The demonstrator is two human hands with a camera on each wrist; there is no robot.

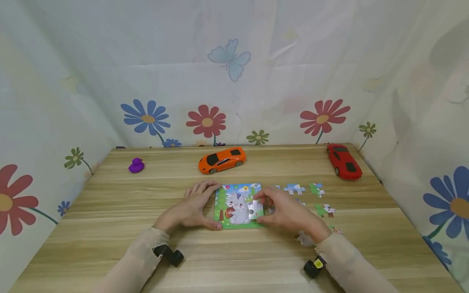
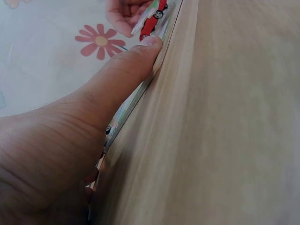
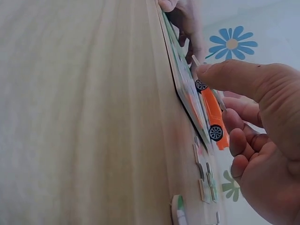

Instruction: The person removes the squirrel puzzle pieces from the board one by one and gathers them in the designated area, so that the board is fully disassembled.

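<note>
A small picture puzzle [image 1: 234, 226] lies flat on the wooden table, showing a grey squirrel with a brown nut and a green tree. Along its left side spreads my left hand [image 1: 193, 206], the thumb pressing the lower left corner and the other fingertips at the upper left one. My right hand [image 1: 287, 209] pinches a puzzle piece [image 1: 255, 211] between thumb and fingers, over the right part of the picture. Seen edge-on in the right wrist view, the piece [image 3: 195, 60] is tilted up from the puzzle [image 3: 180, 79].
Several loose puzzle pieces [image 1: 294, 188] are scattered right of the puzzle, one partly under my right wrist. An orange toy car [image 1: 222, 160] stands behind the puzzle, a red toy car [image 1: 343, 162] at the back right, a purple toy duck [image 1: 136, 165] at the back left.
</note>
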